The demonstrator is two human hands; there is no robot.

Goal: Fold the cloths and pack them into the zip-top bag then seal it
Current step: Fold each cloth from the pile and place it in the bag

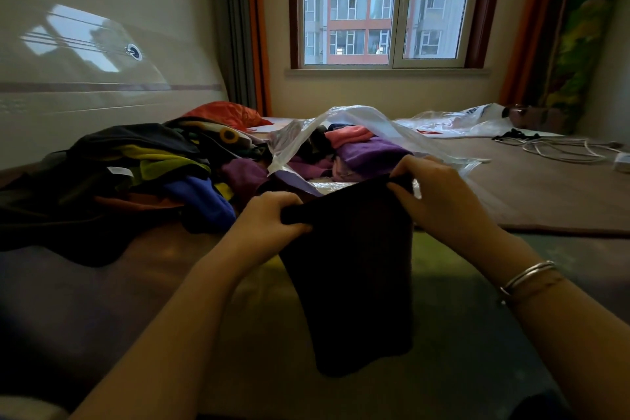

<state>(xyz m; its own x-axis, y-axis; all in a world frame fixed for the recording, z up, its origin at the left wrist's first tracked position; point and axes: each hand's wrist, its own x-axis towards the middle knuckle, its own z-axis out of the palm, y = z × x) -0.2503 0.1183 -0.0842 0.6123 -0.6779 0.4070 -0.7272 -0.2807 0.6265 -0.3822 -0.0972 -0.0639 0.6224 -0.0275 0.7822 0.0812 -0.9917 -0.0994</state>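
A dark cloth [354, 269] hangs in front of me, held up by its top edge. My left hand [272, 215] grips its left top corner and my right hand [439, 194] grips its right top corner. Just behind it lies the clear zip-top bag [344, 119], its mouth open toward me, with folded purple [368, 153] and pink [347, 135] cloths inside. To the left is a loose pile of cloths [143, 167] in black, yellow, blue and purple.
Everything lies on a bed [511, 194] with a brown cover. A second clear plastic bag [456, 121] lies at the back right, and white cables [566, 148] with a charger at far right. An orange-red item [225, 112] sits behind the pile. A window is straight ahead.
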